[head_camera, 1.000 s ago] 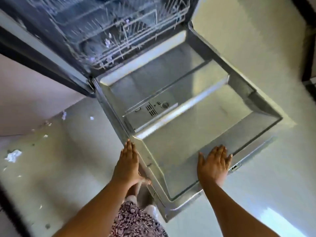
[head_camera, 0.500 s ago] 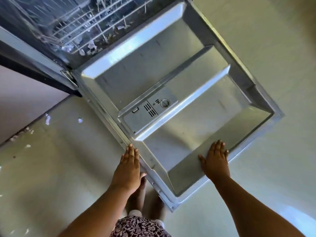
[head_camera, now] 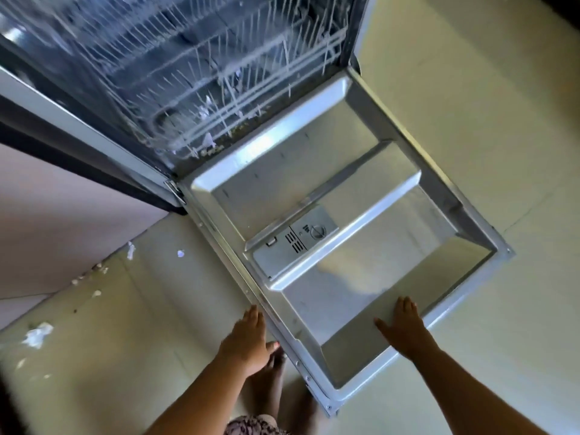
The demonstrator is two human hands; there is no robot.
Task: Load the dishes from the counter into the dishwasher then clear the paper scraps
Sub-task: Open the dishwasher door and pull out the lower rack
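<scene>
The dishwasher door [head_camera: 314, 171] lies open and flat, its steel inner face up, with the detergent dispenser [head_camera: 295, 241] at its middle. My left hand [head_camera: 248, 337] rests with straight fingers on the door's left edge. My right hand [head_camera: 405, 324] lies flat on the inner panel near the door's front edge. Behind the door, the lower wire rack [head_camera: 219, 89] sits inside the tub; small white bits lie in it. Paper scraps [head_camera: 39, 334] are strewn on the floor to the left. No dishes show.
A pale cabinet front [head_camera: 62, 215] stands left of the dishwasher, with more small scraps [head_camera: 130, 249] along its base. Cream floor tiles [head_camera: 470, 120] stretch to the right of the door. My bare feet [head_camera: 273, 372] stand just below the door's near corner.
The view has tilted up, so more of the rack shows. Both hands stay flat on the door, and the door sits lower in view.
</scene>
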